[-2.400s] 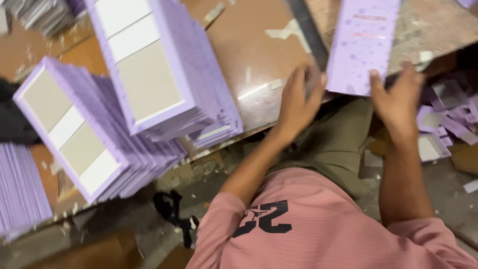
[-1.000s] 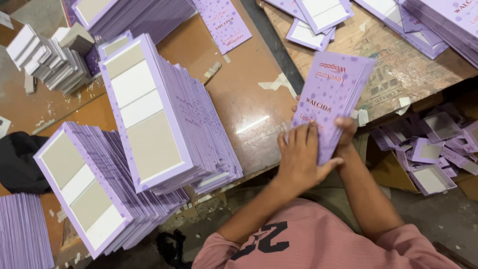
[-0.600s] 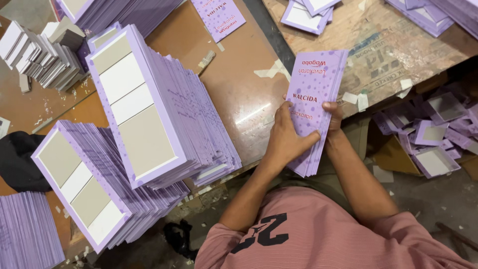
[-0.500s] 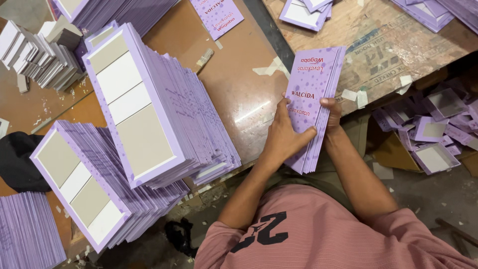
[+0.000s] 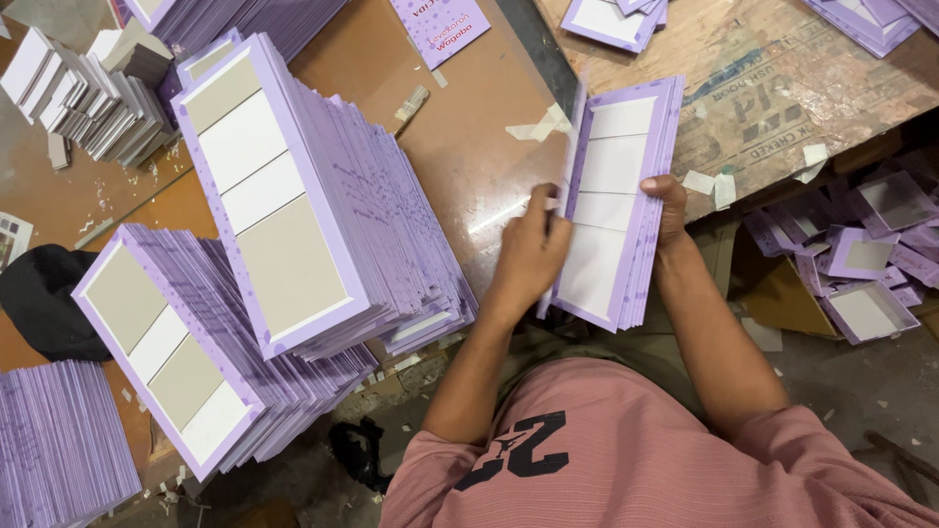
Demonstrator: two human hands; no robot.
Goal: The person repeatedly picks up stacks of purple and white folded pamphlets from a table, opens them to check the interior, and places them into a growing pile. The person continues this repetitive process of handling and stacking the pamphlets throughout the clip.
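At the centre of the frame, a small stack of purple cards (image 5: 614, 210) is being held by both hands, left hand (image 5: 533, 256) and right hand (image 5: 671, 205); compared with before, its blank panelled side is now being shown, above the desk (image 5: 460, 147) edge.

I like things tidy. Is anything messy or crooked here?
Yes. The two tall purple stacks lean over, fanned out sideways. Paper scraps litter the table, and small purple trays lie jumbled on the floor.

head cam | looks steeply down, close | over worktable (image 5: 469, 147) (single view)
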